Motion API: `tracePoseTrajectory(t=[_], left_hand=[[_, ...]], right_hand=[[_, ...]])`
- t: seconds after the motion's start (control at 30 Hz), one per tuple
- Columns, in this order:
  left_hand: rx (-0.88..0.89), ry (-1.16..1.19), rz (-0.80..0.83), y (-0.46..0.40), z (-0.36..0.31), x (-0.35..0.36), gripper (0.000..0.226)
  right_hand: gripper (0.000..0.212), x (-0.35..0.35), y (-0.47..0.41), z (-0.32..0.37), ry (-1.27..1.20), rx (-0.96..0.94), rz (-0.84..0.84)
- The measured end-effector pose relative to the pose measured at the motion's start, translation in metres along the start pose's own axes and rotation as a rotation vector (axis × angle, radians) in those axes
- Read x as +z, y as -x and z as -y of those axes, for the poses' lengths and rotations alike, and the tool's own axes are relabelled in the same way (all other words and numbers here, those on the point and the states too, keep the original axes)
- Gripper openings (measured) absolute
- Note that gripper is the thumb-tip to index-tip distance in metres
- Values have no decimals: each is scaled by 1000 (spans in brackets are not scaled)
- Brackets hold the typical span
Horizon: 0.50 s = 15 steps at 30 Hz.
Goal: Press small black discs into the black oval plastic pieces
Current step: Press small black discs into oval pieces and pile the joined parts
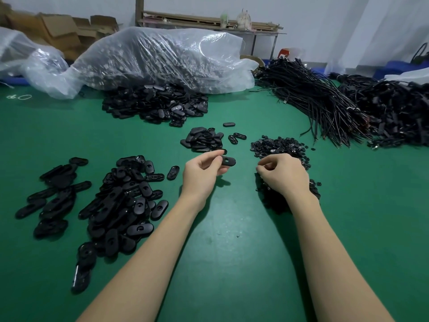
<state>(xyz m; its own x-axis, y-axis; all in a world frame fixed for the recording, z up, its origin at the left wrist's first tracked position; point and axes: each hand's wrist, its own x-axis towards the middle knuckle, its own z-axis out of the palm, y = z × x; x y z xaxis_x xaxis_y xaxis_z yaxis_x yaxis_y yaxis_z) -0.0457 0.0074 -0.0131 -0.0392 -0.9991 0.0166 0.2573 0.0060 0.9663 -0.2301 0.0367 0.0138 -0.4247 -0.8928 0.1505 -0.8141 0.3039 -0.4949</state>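
Holding one black oval piece (228, 161) by its end, the left hand (201, 174) keeps it raised just above the green table (222, 228), thumb and forefinger curled in a pinching grip.

Right hand (284, 175): fingers curled down over the pile of small black discs (277, 145); whether a disc is already between the fingertips cannot be told.

Progress, as judged: well underway but far from finished. Large heap of oval pieces (120, 205) at the left, several showing a round insert, reads as finished stock, though this is not certain. Small heap of ovals (203, 139) just beyond the left hand looks like the working supply. The held piece appears not yet fitted.

Remaining, as judged: a bigger mound of ovals (155, 104) spilling from a clear plastic bag (151, 56) farther back, so much work is left.

Other items: bundles of black cables (325, 101) at the right rear; cardboard boxes (58, 31) against the far wall; a wooden rack (209, 20) behind the bag.

Obstructions: nothing lies between the two hands. Loose discs scattered at the pile's edge sit near the right wrist and could be knocked about.
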Motion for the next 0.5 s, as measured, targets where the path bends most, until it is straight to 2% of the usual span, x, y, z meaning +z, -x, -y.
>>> tracePoseTrajectory(t=[0.33, 0.43, 0.5], left_hand=[[8, 57, 42, 1, -4, 0, 15], [-41, 121, 30, -1, -9, -1, 20], [-53, 122, 21, -3, -13, -3, 17]], right_hand=[[10, 5, 3, 3, -34, -6, -33], [9, 4, 2, 11, -200, -41, -48], [6, 4, 3, 23, -439, -50, -12]])
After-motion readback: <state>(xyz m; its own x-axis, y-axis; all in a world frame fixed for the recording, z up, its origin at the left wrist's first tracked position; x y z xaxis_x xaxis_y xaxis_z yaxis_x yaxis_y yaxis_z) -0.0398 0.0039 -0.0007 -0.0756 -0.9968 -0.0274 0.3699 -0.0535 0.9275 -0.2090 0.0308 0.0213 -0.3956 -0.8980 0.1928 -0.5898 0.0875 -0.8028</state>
